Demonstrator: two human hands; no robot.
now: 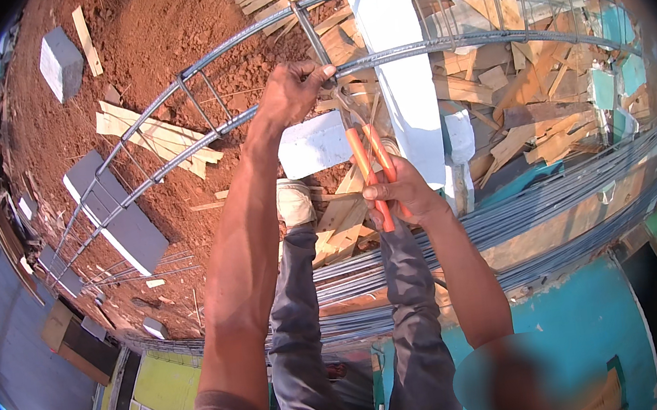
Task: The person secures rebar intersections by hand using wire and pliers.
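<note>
A long rebar cage [199, 135] of steel bars and square stirrups arcs across the upper part of the view. My left hand [295, 91] is closed around its near bar, right beside a stirrup [312, 35]. My right hand [400, 193] grips the orange handles of a pair of pincers [368, 160]. Their metal jaws reach up to the bar just under my left thumb. My grey-trousered legs [301, 321] and one pale shoe [294, 201] show below the hands.
Red soil [163, 37] lies under the cage with grey and white blocks [123, 216], a white beam [402, 67] and scattered wood offcuts [519, 102]. A bundle of long steel bars [555, 203] runs across at the right. Blue and yellow walls [584, 313] fill the lower edge.
</note>
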